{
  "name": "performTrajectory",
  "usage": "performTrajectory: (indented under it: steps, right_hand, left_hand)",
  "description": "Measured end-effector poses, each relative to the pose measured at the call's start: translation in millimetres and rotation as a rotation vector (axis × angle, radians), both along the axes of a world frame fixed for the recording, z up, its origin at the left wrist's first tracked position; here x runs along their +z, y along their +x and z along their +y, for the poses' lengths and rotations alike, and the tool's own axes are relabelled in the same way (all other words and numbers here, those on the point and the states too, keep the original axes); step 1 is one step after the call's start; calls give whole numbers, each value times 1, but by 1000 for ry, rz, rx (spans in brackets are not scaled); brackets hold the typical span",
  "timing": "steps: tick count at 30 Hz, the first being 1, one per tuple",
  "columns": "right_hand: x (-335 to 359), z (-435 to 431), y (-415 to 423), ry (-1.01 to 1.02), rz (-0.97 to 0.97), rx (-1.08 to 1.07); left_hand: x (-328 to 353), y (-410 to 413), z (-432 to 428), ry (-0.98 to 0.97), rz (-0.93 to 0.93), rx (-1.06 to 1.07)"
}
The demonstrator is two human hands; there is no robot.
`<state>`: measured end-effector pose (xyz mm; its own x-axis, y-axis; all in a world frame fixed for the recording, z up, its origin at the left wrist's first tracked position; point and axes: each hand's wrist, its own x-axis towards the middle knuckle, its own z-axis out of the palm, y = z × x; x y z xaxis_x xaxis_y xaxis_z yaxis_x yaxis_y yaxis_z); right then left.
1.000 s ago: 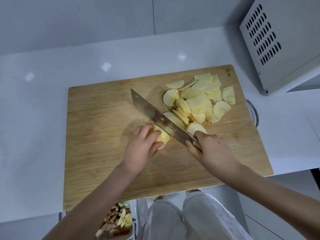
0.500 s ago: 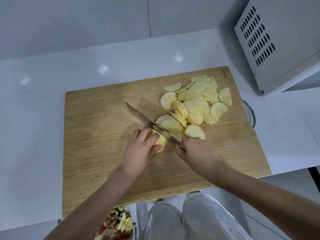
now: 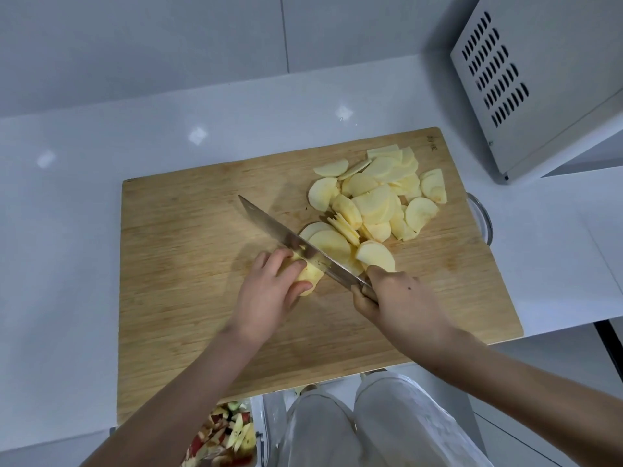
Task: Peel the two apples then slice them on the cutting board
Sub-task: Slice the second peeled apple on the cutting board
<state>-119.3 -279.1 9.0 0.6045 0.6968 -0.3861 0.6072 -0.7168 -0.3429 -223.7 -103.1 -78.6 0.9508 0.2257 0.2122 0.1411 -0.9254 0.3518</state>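
Nearest the camera, below the counter edge, are the person's pale trousers (image 3: 387, 429) and, to their left, a container of red and green peel scraps (image 3: 224, 436). Both forearms reach up from there onto the wooden cutting board (image 3: 188, 264), which lies on the white counter (image 3: 60, 247) with its near edge overhanging. At the board's middle the left hand (image 3: 269, 291) curls its fingers and thumb over the apple piece (image 3: 312, 274), a small peeled, pale yellow chunk with its cut face turned to the blade. The right hand (image 3: 401, 305) has its fingers wrapped round the handle of the knife (image 3: 286, 235). The long steel blade runs diagonally up and to the left, lying against the cut face of the chunk and the left knuckles. Just beyond the blade, toward the board's far right corner, lies the pile of apple slices (image 3: 377, 200): thin, creamy half-moons without skin, overlapping, some fanned on edge. A curved clear rim (image 3: 482, 220) shows at the board's right edge. Farthest back, a white appliance (image 3: 539, 79) with vent slots stands on the counter at the right.
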Motion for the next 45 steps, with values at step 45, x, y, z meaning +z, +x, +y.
performTrajectory:
  steps: [45]
  right_hand:
    - [-15, 32, -11, -53, 130, -4]
  left_hand:
    - [-17, -22, 0, -33, -156, 36]
